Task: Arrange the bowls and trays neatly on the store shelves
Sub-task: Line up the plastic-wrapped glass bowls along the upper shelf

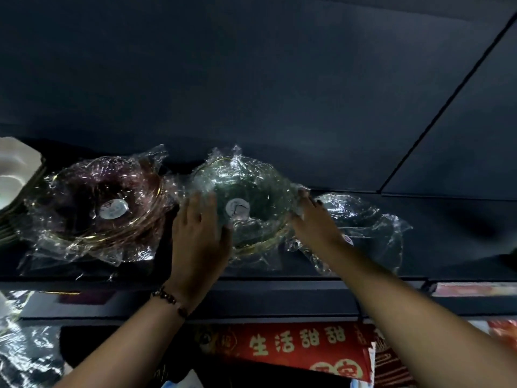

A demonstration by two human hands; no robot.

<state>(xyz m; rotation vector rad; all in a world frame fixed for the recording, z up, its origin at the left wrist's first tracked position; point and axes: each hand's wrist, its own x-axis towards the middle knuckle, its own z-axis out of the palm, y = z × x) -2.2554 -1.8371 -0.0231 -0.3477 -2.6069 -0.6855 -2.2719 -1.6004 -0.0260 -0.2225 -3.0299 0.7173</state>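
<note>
Both forearms reach up from the bottom of the frame, the left one wearing a bead bracelet (170, 299) at the wrist. Behind them, across the middle of the frame, runs a dark shelf (279, 275), with a dark wall (251, 79) filling the whole upper half. Below the shelf edge, at lower centre, lies a red box (296, 348) with gold characters.

On the shelf at left centre sits a stack of purple bowls (106, 203) with gold rims, wrapped in clear film. Just right of it, at centre, is a green bowl (246, 203), also wrapped, with a round white label inside. A clear bowl (361, 219) in loose film sits at right centre, touching the green one's wrap. White plates (14, 180) are stacked at the far left edge.

The left hand (200, 233) lies open and flat against the green bowl's left side. The right hand (313, 219) presses the bowl's right rim, fingers spread; the bowl sits between the two palms.
</note>
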